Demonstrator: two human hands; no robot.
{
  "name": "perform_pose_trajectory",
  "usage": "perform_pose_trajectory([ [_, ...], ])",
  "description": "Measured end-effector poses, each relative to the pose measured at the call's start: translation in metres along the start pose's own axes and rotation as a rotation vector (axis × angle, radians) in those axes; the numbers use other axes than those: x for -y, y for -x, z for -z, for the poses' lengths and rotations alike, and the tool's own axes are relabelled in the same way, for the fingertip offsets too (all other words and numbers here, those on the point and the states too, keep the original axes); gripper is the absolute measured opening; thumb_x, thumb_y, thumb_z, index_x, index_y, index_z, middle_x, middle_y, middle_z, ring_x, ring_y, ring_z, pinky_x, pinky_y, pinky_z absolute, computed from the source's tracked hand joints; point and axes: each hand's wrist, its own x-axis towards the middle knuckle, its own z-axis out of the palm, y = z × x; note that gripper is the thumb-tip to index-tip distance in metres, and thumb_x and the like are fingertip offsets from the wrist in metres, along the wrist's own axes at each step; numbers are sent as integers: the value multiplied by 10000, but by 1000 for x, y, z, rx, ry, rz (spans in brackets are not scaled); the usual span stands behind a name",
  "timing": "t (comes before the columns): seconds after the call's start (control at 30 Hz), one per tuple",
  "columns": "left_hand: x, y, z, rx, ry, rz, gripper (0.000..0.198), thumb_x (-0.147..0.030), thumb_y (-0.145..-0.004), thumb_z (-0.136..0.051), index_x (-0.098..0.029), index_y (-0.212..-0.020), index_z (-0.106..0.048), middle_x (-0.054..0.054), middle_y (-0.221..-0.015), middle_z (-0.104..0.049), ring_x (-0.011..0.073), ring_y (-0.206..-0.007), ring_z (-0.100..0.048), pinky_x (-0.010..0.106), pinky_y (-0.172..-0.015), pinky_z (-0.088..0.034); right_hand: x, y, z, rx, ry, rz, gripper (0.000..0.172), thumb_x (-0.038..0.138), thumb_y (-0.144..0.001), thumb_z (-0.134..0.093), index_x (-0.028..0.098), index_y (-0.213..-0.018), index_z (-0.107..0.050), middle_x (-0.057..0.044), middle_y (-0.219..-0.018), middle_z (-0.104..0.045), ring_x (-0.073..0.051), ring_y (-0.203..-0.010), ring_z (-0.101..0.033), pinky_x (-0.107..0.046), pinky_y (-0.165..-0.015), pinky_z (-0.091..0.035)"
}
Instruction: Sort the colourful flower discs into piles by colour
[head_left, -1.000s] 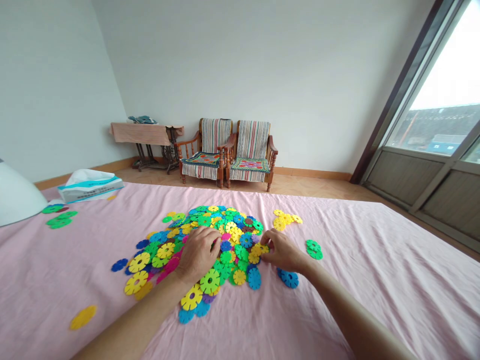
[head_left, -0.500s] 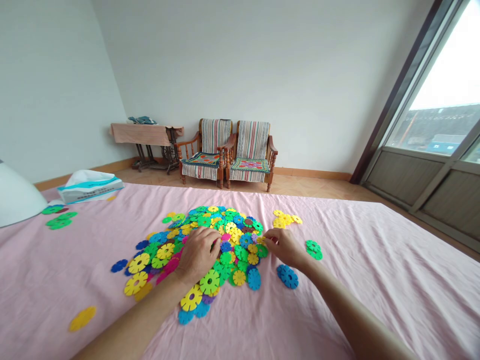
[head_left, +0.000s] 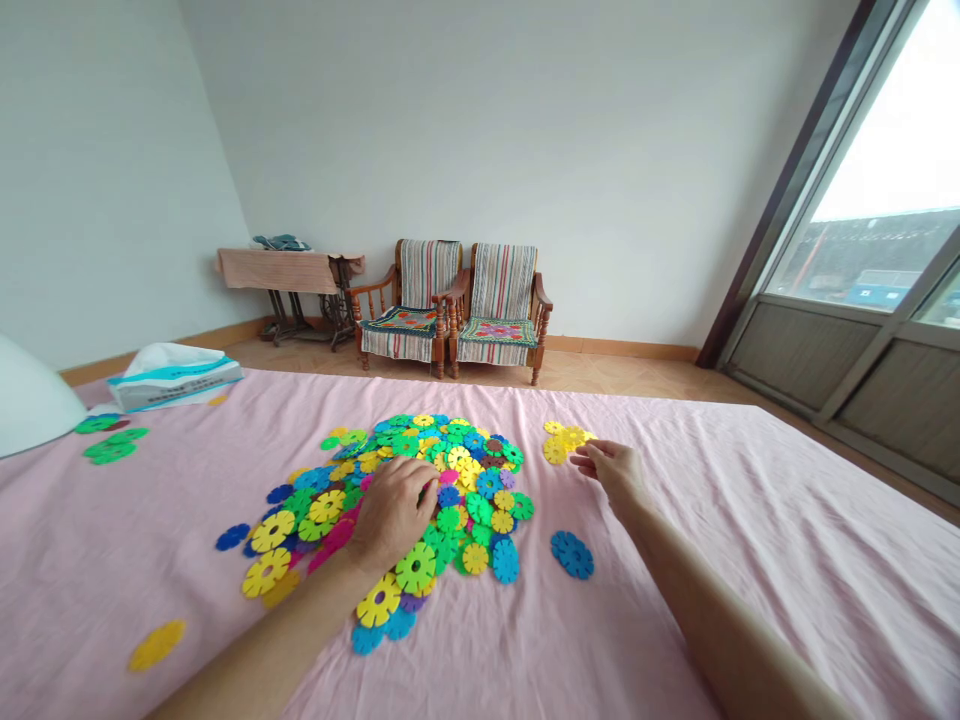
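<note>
A heap of flat snowflake-shaped plastic discs (head_left: 480, 480) in green, yellow, blue and pink lies on a pink bedsheet (head_left: 675, 600). My left hand (head_left: 394, 515) rests on the heap with its fingers curled, and whatever lies under them is hidden. My right hand (head_left: 611, 470) hovers to the right of the heap, its fingertips beside a small cluster of yellow discs (head_left: 566, 442). Nothing shows between its fingers. A lone blue disc pair (head_left: 572, 554) lies below that hand, and a yellow disc (head_left: 156, 645) lies far to the left.
Green discs (head_left: 109, 445) and a tissue box (head_left: 176, 380) lie at the bed's far left, beside a white rounded object (head_left: 26, 400). Beyond the bed's edge stand two wooden armchairs (head_left: 450, 310) and a treadle sewing table (head_left: 289, 270). A large window (head_left: 862, 250) fills the right.
My right hand has moved right, away from the heap, to the yellow cluster, and the yellow disc at its fingertips no longer shows. My forearm now covers the green discs. My left hand stays put.
</note>
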Motion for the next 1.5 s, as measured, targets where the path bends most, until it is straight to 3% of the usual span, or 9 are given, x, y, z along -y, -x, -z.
perform_pose_trajectory([
  [0.17,1,1,-1,13,-4,6,176,-196,-896,-477,-198,-871,-652,37,-880,-678,220,-893,-574,383,-822,-443,-1,1,0,-15,-31,16,146,219,-735,-495,135,-812,-586,-102,-779,-705,-156,-542,-676,-221,-449,-481],
  [0.4,2,1,0,-23,-12,24,173,-191,-887,-485,-202,-845,-652,36,-866,-685,212,-879,-591,377,-817,-448,21,39,-32,254,78,252,117,206,-715,-549,165,-744,-655,-14,-646,-672,-138,-521,-636,-226,-514,-450],
  [0.5,2,0,1,-49,-29,28,153,-183,-866,-504,-197,-819,-649,43,-873,-687,219,-885,-592,383,-820,-451,34,58,-54,359,263,470,151,172,-745,-528,187,-739,-678,-17,-680,-665,-147,-617,-628,-242,-596,-456],
  [0.57,2,0,2,-52,-39,28,146,-174,-857,-510,-194,-816,-649,47,-878,-685,223,-895,-589,385,-822,-453,42,67,-68,402,392,603,170,147,-754,-533,189,-795,-692,-45,-823,-682,-155,-714,-626,-258,-684,-462],
  [0.7,2,1,2,-31,-50,27,155,-158,-857,-505,-188,-813,-651,53,-872,-679,224,-898,-584,382,-825,-456,55,73,-88,444,548,696,194,169,-747,-610,172,-925,-685,-90,-1018,-648,-207,-963,-583,-307,-878,-422],
  [0.97,-1,0,5,-17,-54,34,183,-151,-866,-490,-186,-793,-654,60,-833,-668,216,-881,-580,365,-807,-460,56,76,-99,417,678,646,310,223,-703,-675,160,-1005,-639,-110,-1038,-622,-243,-1004,-542,-334,-879,-395],
  [1.17,-2,-1,5,-12,-49,35,184,-141,-857,-494,-183,-779,-656,59,-840,-673,218,-874,-577,363,-800,-460,52,73,-92,338,419,585,97,168,-722,-578,204,-745,-666,-28,-810,-661,-170,-783,-590,-259,-726,-408],
  [1.37,-1,0,3,-15,-43,34,187,-151,-864,-491,-183,-793,-661,56,-844,-671,211,-878,-569,366,-817,-456,40,38,-59,148,333,419,202,300,-752,-528,176,-737,-686,-34,-676,-659,-160,-607,-588,-246,-563,-412],
  [1.5,0,0,2,-15,-46,34,186,-157,-868,-491,-187,-799,-661,57,-840,-667,212,-883,-570,369,-823,-457,20,8,-30,14,299,290,230,280,-735,-505,134,-814,-664,-67,-682,-668,-178,-591,-628,-251,-521,-434],
])
